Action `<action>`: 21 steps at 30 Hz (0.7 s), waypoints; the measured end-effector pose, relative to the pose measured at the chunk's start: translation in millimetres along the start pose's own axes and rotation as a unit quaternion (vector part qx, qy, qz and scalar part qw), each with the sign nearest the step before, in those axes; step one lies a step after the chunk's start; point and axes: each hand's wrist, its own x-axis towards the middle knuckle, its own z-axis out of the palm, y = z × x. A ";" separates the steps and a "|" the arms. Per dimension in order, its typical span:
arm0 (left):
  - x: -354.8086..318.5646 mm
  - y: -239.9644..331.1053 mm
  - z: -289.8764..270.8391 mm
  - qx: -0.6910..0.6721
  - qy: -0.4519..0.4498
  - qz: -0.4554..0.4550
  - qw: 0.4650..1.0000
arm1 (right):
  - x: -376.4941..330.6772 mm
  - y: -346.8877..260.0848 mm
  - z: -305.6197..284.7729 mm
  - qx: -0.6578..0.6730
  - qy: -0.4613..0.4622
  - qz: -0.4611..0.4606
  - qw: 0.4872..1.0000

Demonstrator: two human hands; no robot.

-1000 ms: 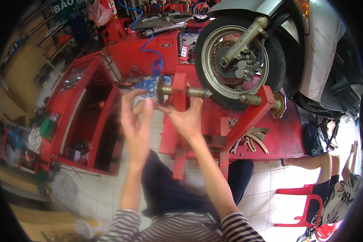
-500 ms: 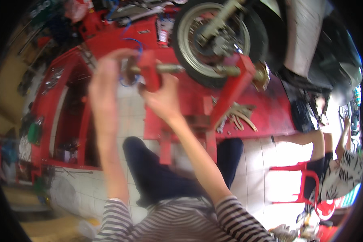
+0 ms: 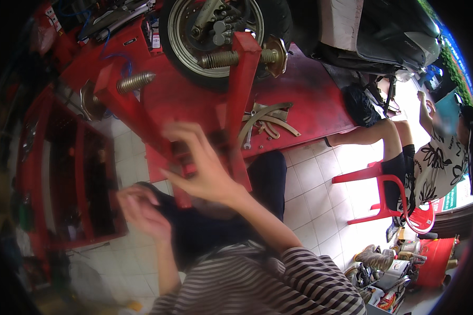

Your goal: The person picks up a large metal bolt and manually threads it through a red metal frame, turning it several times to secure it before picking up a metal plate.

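A red metal wheel clamp [image 3: 240,92] stands in front of me with two upright arms. A thick threaded screw with a large nut passes through each arm: the left screw [image 3: 136,82] and the right screw [image 3: 215,60]. The screw tips are apart, facing each other. My right hand [image 3: 205,170] is in front of the clamp's lower part, thumb and fingers spread, holding nothing. Whether it touches the clamp I cannot tell. Lower left, beside my knee, my left hand [image 3: 146,214] hangs with loosely bent fingers and nothing visible in it. Both hands are blurred.
A motorbike front wheel [image 3: 174,47] stands behind the clamp on a red platform [image 3: 315,94]. A wrench [image 3: 248,138], curved strips [image 3: 278,123] and small nuts lie there. A red cabinet [image 3: 81,173] is at left. Right, a person sits on a red chair [image 3: 381,184] near metal parts.
Both hands have left the clamp's left arm and screw and come down toward me. My right hand has spread its fingers. The view has shifted, showing more of the right side.
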 end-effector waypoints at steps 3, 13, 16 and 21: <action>-64.2 -28.6 6.7 0.029 -0.073 -0.120 0.990 | -61.8 12.5 -41.7 -0.081 0.005 0.039 0.996; -80.3 -64.8 106.9 0.166 -0.460 -0.029 0.872 | -116.5 60.0 -141.0 -0.012 0.252 0.244 0.936; -58.9 -90.7 143.1 0.215 -0.465 0.064 0.856 | -91.5 82.9 -189.2 -0.066 0.262 0.265 0.925; -33.6 -145.7 198.0 0.336 -0.425 0.135 0.830 | -68.5 145.8 -261.8 -0.304 0.320 0.205 0.874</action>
